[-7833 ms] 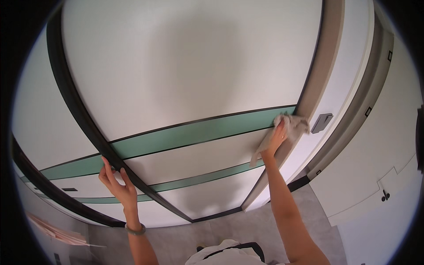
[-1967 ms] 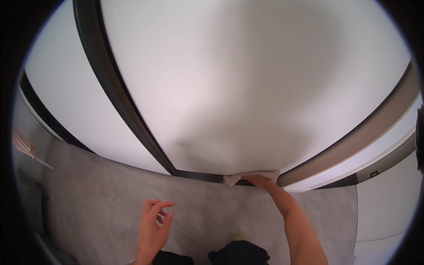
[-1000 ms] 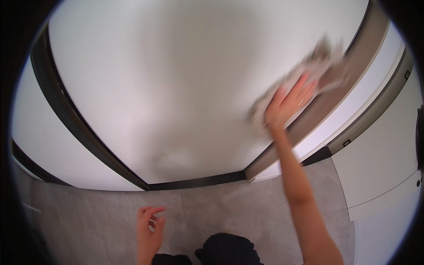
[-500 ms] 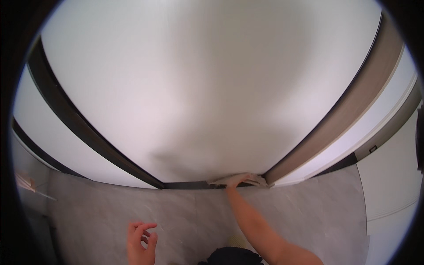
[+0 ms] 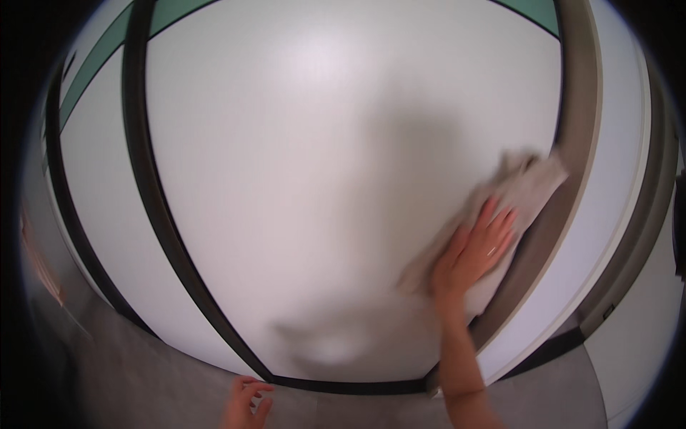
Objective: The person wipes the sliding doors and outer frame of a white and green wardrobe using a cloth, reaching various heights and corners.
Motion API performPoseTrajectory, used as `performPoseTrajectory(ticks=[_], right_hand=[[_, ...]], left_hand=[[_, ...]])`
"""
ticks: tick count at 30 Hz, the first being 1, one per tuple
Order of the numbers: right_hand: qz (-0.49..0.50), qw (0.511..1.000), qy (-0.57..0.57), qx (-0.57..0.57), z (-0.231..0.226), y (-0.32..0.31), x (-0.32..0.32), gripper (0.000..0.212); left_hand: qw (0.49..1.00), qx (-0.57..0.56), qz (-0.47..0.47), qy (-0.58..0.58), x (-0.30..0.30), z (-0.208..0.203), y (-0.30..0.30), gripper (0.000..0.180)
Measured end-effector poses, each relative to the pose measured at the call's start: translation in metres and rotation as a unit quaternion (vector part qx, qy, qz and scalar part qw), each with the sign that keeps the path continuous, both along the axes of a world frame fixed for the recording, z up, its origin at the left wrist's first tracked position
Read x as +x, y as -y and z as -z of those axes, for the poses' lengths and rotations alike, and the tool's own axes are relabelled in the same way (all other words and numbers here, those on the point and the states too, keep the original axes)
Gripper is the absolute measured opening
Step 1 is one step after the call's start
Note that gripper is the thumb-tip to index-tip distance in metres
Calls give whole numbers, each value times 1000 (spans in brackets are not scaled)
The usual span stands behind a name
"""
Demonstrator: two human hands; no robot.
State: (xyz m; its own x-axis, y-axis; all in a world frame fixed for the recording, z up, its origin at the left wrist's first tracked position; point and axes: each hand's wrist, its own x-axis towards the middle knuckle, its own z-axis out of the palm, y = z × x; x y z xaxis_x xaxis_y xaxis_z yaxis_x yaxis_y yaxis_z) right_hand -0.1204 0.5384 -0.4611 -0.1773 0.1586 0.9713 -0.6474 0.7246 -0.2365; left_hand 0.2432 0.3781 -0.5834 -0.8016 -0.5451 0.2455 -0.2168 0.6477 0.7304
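Note:
My right hand (image 5: pixel 475 254) presses a beige-grey cloth (image 5: pixel 532 189) against the lower right part of a white panel (image 5: pixel 286 179) with a dark frame. The fingers lie stretched over the cloth, which is spread slantwise. Its upper end overlaps the brown side frame (image 5: pixel 577 121), and its lower edge hangs beside my wrist. Low in the view, near the panel's bottom left corner, my left hand (image 5: pixel 246 400) is held with loosely bent fingers apart and nothing in it.
A dark upright strip (image 5: pixel 146 164) borders the panel on the left, with another white panel (image 5: pixel 100 164) beyond. Green bands (image 5: pixel 175 11) cross the top. Grey floor (image 5: pixel 171 386) meets the dark bottom rail (image 5: pixel 350 387). White and grey trim (image 5: pixel 614 143) stands at the right.
My right hand has moved up from the bottom rail to the panel's right side, with the cloth spread out under it. The view has tilted upward. My left hand stays empty.

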Motion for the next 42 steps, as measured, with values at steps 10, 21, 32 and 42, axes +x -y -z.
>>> performPoseTrajectory(ticks=[10,21,32,42], right_hand=[[18,977,-206,58,-202,18,-8,46],[-232,919,-284,144,-272,211,108,39],[4,938,-263,228,-204,212,169,43],[-75,834,-47,545,136,162,179,44]], left_hand=[[946,-197,-84,-243,-44,-77,61,33],[824,-216,-318,-417,67,-71,334,34],[834,86,-321,-441,104,49,544,70],[871,206,-209,-393,121,43,512,75]])
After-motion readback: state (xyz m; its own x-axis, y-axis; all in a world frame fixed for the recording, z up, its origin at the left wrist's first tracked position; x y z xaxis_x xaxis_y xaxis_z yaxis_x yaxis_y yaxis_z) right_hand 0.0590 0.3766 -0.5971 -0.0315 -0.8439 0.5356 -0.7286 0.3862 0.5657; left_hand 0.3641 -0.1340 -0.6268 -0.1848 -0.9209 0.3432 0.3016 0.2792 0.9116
